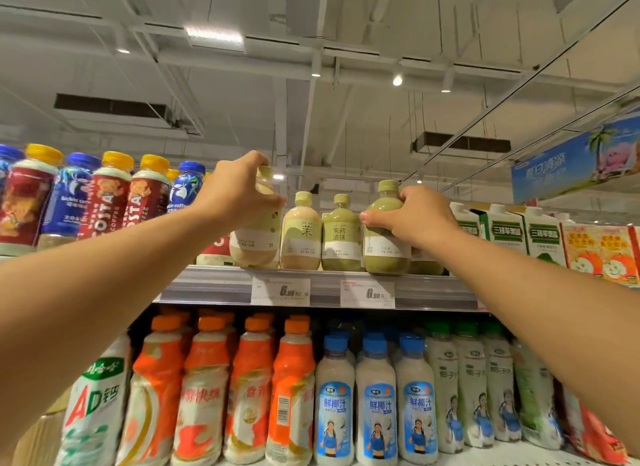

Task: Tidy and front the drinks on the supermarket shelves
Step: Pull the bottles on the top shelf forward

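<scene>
Supermarket shelf (214, 287) — white ceiling (346, 22) above

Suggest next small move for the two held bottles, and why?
Probably turn both so the labels face front. The left hand grips a beige bottle and the right hand a green bottle, both showing only label edges, unlike the two between them.

White ceiling pipes (242, 61), lit spotlights (397, 81), blue hanging banner (575, 164), shelf price tags (280, 291).
</scene>
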A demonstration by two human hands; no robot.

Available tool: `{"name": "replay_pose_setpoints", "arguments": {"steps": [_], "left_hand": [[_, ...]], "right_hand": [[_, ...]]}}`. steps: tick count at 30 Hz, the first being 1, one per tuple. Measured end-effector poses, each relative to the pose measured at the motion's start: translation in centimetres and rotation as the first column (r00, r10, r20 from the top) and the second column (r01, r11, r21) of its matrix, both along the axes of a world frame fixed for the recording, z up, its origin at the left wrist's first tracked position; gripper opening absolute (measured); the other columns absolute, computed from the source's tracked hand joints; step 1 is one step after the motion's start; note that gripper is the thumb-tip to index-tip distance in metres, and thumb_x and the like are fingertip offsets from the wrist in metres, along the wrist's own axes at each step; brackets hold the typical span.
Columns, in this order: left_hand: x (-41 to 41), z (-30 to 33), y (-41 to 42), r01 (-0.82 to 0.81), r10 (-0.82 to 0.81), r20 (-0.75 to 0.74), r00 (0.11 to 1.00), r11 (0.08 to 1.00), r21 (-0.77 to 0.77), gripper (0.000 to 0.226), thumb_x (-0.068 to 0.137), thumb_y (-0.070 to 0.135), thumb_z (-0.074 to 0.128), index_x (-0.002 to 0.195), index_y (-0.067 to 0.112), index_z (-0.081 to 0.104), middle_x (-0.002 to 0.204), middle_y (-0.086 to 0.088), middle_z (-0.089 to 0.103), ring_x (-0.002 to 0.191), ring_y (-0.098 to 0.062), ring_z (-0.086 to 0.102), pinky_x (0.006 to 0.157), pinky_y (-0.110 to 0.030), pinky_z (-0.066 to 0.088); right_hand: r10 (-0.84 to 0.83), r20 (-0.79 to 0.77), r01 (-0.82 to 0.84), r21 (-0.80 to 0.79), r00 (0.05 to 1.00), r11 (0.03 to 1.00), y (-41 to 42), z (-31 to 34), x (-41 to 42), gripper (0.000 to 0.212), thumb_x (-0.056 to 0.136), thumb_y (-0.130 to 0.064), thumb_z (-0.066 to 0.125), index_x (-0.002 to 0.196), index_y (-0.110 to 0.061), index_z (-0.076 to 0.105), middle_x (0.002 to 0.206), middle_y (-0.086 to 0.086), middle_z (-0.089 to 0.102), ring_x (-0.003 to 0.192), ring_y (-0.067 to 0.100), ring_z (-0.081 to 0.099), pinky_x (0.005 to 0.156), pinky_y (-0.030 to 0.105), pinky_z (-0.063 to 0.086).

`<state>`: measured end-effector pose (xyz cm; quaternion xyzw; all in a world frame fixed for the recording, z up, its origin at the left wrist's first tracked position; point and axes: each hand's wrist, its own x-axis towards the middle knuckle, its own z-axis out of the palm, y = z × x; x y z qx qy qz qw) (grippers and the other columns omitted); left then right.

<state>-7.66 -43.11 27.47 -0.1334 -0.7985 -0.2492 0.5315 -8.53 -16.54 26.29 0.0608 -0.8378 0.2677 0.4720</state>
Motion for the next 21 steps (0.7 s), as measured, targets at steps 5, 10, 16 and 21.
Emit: {"name": "replay_pose_setpoints", "arguments": {"steps": [5,10,16,21], "left_hand": [[-1.5,0.0,0.8,-0.078,0.079,0.016,0.997,0.997,-0.018,0.065,0.076,0.046,0.075,0.131,0.023,0.048,0.102,-0.004,0.057,0.088,-0.025,0.057,0.066,-0.036,0.054],[-2.7,0.2,0.6,-0.101,0.101,0.056,0.993,0.995,-0.012,0.064,0.080,0.045,0.073,0.132,0.023,0.043,0.095,0.000,0.050,0.081,-0.022,0.055,0.047,-0.024,0.041],[-3.2,-0.1,0.4,-0.159,0.162,0.100,0.982,0.987,-0.038,0.067,0.083,0.051,0.067,0.134,0.022,0.037,0.094,-0.003,0.050,0.077,-0.023,0.055,0.046,-0.025,0.042],[-2.6,-0.6,0.6,-0.134,0.147,0.113,0.983,0.984,-0.116,0.075,0.084,0.054,0.063,0.142,0.023,0.028,0.104,-0.010,0.057,0.075,-0.020,0.054,0.050,-0.027,0.044]], "right_hand": [[-0.059,0.010,0.059,0.021,0.998,0.998,-0.5,-0.2,-0.6,0.071,0.067,-0.069,0.074,0.108,-0.013,0.061,0.103,0.006,0.063,0.092,0.026,0.059,0.066,0.033,0.044],[-0.151,0.023,0.149,0.085,0.988,0.985,-0.7,-0.1,-0.6,0.068,0.071,-0.072,0.068,0.102,-0.012,0.057,0.103,0.008,0.062,0.091,0.027,0.059,0.069,0.036,0.048],[-0.218,-0.012,0.217,0.158,0.976,0.963,-1.1,-0.3,-0.3,0.091,0.076,-0.070,0.065,0.140,-0.013,0.035,0.126,0.010,0.059,0.110,0.032,0.058,0.082,0.045,0.054],[-0.283,0.042,0.259,0.299,0.958,0.919,-1.1,-0.6,0.2,0.098,0.076,-0.074,0.060,0.146,-0.015,0.024,0.129,0.012,0.056,0.108,0.032,0.058,0.078,0.043,0.055]]}}
